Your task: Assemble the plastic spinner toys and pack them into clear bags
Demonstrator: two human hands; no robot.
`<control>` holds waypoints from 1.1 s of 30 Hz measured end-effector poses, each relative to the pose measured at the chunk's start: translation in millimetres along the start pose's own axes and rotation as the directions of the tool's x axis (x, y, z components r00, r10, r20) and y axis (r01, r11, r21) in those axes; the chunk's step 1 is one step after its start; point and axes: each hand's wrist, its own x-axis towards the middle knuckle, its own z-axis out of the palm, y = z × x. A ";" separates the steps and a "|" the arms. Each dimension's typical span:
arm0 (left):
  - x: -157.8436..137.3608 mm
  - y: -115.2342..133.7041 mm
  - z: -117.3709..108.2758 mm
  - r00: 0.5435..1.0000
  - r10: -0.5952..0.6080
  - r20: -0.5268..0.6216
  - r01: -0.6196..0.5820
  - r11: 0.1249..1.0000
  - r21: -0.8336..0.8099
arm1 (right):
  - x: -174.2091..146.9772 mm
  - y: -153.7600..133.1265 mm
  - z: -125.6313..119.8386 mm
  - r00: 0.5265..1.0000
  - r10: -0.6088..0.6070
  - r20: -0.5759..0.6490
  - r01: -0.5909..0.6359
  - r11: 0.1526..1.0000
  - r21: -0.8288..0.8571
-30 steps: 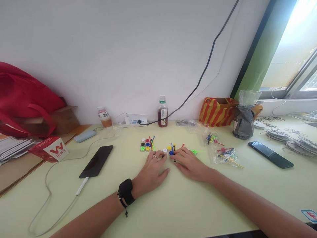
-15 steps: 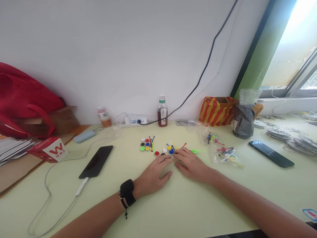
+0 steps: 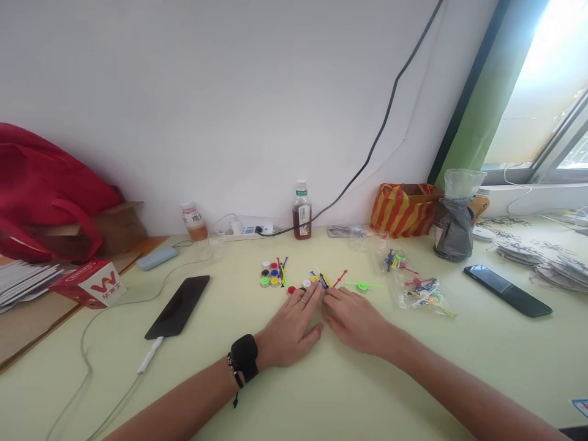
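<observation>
My left hand (image 3: 291,331) lies palm down on the table with its fingers stretched forward. Its fingertips reach a red disc (image 3: 291,290), a white disc (image 3: 307,283) and a partly covered black one. My right hand (image 3: 356,320) rests beside it, fingers slightly bent, fingertips at the near ends of thin plastic sticks. Among these are a red arrow-tipped stick (image 3: 340,278) and a yellow stick (image 3: 327,277). A green disc with a lime stick (image 3: 362,286) lies right of the right fingers. Small coloured discs (image 3: 274,282) stand in rows to the left, with more sticks (image 3: 283,272) alongside.
Clear bags of coloured plastic parts (image 3: 425,295) lie to the right, near a dark phone (image 3: 508,291). At left are a charging phone (image 3: 178,307) and a red-white box (image 3: 89,282). A drink bottle (image 3: 302,211) and a striped bag (image 3: 402,210) stand by the wall.
My left hand has slid forward over the discs, and its fingers now cover the blue disc. The right fingers have drawn back slightly, showing more of the red stick and green disc. The view shifted slightly.
</observation>
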 end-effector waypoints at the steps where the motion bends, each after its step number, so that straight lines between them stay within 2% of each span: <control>1: 0.6 0.4 -0.6 1.000 0.000 -0.009 0.000 1.000 -0.003 | 2.0 0.1 3.1 1.000 0.002 -0.020 -0.002 1.000 0.002; 5: -0.7 4.6 -2.4 0.998 -0.003 -0.060 0.004 1.000 0.014 | 9.2 3.4 14.5 0.996 -0.010 -0.094 0.010 1.000 0.000; 9: -3.1 8.9 -2.8 0.995 -0.006 -0.097 0.011 0.999 0.050 | 8.5 7.0 17.6 0.994 -0.020 -0.104 0.017 1.000 -0.024; 19: -4.0 6.5 -6.5 0.998 -0.018 -0.052 0.020 1.000 0.024 | -0.6 8.1 12.8 0.991 -0.024 -0.129 0.038 0.994 0.102; 26: -6.9 0.9 -11.8 0.998 -0.030 -0.049 0.025 0.995 -0.097 | -0.4 14.6 10.2 0.995 -0.018 -0.100 0.031 0.992 0.125; 33: -8.9 -8.8 0.2 0.989 -0.105 -0.104 0.081 0.975 -0.207 | 0.2 23.1 11.5 0.994 0.020 -0.104 -0.012 0.998 0.069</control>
